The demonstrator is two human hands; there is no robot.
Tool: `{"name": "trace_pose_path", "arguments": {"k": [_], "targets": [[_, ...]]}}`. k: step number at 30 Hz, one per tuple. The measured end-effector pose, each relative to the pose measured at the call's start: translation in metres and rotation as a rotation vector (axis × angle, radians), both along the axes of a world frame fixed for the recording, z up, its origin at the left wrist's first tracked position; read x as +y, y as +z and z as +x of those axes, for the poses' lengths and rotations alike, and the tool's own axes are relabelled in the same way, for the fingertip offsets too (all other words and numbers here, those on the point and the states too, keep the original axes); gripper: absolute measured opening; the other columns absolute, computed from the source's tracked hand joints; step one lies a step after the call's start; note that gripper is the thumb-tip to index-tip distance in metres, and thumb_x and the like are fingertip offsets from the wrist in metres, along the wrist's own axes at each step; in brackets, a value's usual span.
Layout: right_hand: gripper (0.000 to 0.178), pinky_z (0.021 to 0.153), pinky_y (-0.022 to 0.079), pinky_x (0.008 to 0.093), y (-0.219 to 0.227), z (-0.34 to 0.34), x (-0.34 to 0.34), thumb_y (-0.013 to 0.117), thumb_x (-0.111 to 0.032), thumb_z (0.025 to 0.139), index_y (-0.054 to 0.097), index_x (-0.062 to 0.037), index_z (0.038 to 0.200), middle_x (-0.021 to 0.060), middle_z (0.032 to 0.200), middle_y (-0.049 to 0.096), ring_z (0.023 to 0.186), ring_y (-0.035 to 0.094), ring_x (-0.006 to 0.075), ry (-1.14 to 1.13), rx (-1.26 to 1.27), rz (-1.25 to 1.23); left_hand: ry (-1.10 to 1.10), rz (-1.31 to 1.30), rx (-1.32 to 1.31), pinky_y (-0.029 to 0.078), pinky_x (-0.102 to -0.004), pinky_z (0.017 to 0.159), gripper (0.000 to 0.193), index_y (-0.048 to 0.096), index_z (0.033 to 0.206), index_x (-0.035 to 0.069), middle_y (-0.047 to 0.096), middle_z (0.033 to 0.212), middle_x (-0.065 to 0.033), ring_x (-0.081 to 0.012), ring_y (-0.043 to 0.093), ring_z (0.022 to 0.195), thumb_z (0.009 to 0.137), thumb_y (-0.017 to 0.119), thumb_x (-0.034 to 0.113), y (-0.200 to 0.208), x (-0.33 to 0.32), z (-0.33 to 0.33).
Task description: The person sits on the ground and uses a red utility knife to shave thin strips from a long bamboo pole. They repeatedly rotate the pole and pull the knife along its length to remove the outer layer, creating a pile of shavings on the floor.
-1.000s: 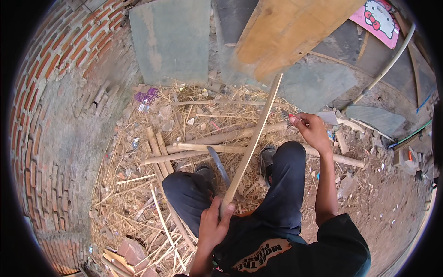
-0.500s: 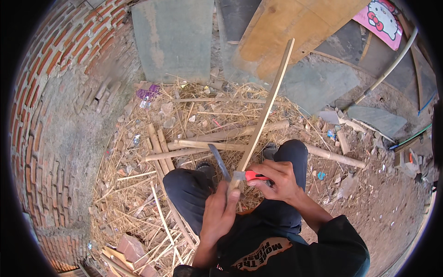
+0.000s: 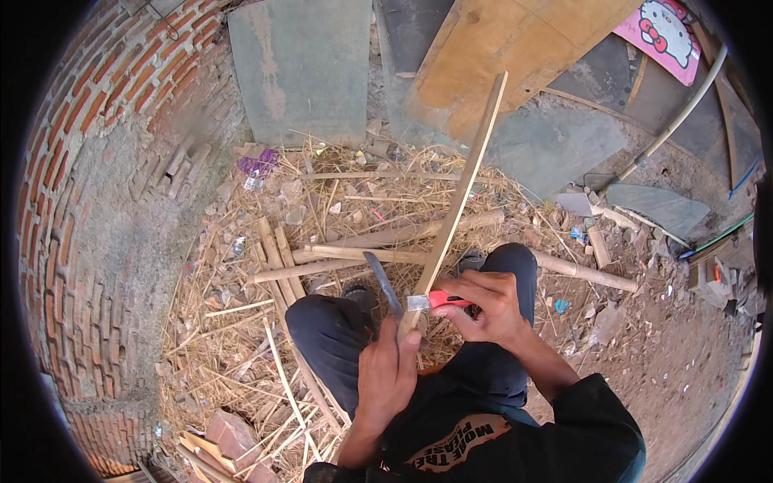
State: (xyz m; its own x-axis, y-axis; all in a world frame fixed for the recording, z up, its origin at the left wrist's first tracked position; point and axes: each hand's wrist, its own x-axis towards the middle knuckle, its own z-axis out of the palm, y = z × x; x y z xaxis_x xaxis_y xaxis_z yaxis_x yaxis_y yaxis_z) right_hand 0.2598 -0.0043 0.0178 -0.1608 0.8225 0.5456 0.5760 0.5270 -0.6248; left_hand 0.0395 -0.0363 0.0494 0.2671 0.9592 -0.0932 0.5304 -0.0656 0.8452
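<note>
My left hand [image 3: 386,370] is closed around the lower end of a long, pale bamboo strip [image 3: 459,201], with the thumb lying along it. The strip slants up and away to the right. My right hand [image 3: 487,306] grips a red-and-black tool [image 3: 447,299] whose short, flat silver end lies across the strip just above my left thumb; its exact kind is unclear. A dark, curved blade [image 3: 382,278] extends from beside my left fingers, between my knees. Its handle is hidden, so I cannot tell whether the left hand also holds it.
Bamboo poles [image 3: 386,239] and split lengths [image 3: 282,274] lie on straw-littered ground before me. Beyond lean grey sheets [image 3: 302,72] and a brown board [image 3: 515,56]. A brick wall [image 3: 105,201] rises at left. Broken brick [image 3: 233,443] lies at lower left.
The bamboo strip's far end has dipped slightly and shifted a little left. My right hand and the red-and-black tool have turned slightly, with the silver end still across the strip.
</note>
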Motion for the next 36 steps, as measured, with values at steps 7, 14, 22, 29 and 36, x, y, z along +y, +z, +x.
{"name": "trace_pose_path", "arguments": {"k": [7, 14, 22, 29, 36], "targets": [[0.025, 0.074, 0.062, 0.0347, -0.001, 0.036, 0.028, 0.087, -0.017, 0.088, 0.083, 0.0000, 0.106, 0.0154, 0.096, 0.082, 0.079, 0.080, 0.0274, -0.322, 0.154, 0.038, 0.036, -0.027, 0.029, 0.049, -0.0556, 0.067, 0.037, 0.057, 0.112, 0.000, 0.066, 0.075, -0.0252, -0.0520, 0.068, 0.074, 0.116, 0.053, 0.036, -0.010, -0.019, -0.004], [0.027, 0.073, 0.056, 0.0321, 0.004, 0.107, 0.075, 0.081, -0.021, 0.099, 0.081, 0.0026, 0.111, 0.0147, 0.085, 0.079, 0.077, 0.072, 0.0177, -0.506, 0.121, -0.076, -0.032, -0.112, 0.100, 0.051, -0.0633, 0.068, 0.041, 0.055, 0.117, 0.000, 0.070, 0.079, -0.0315, -0.0559, 0.069, 0.076, 0.115, 0.052, 0.041, -0.028, -0.040, -0.016], [0.030, 0.069, 0.049, 0.0298, -0.011, 0.133, 0.100, 0.077, -0.028, 0.104, 0.081, 0.0003, 0.114, 0.0079, 0.077, 0.073, 0.073, 0.058, 0.0107, -0.655, 0.179, -0.099, -0.067, -0.166, 0.175, 0.050, -0.0617, 0.069, 0.035, 0.056, 0.114, 0.001, 0.067, 0.074, -0.0290, -0.0554, 0.068, 0.075, 0.114, 0.055, 0.036, -0.031, -0.052, -0.030], [0.040, 0.072, 0.052, 0.0394, -0.033, 0.201, 0.112, 0.068, -0.042, 0.108, 0.083, -0.0051, 0.113, 0.0102, 0.076, 0.074, 0.071, 0.068, 0.0214, -0.738, 0.053, -0.236, -0.129, -0.306, 0.176, 0.051, -0.0635, 0.074, 0.037, 0.055, 0.115, 0.001, 0.070, 0.079, -0.0293, -0.0560, 0.069, 0.079, 0.114, 0.055, 0.038, -0.034, -0.061, -0.042], [0.033, 0.068, 0.051, 0.0405, 0.007, 0.135, 0.070, 0.067, -0.037, 0.107, 0.076, -0.0069, 0.116, 0.0137, 0.073, 0.070, 0.071, 0.071, 0.0312, -0.670, -0.061, -0.352, 0.049, -0.102, 0.106, 0.051, -0.0601, 0.073, 0.039, 0.058, 0.114, 0.000, 0.071, 0.079, -0.0272, -0.0548, 0.069, 0.078, 0.113, 0.057, 0.039, -0.040, -0.022, -0.032]]}}
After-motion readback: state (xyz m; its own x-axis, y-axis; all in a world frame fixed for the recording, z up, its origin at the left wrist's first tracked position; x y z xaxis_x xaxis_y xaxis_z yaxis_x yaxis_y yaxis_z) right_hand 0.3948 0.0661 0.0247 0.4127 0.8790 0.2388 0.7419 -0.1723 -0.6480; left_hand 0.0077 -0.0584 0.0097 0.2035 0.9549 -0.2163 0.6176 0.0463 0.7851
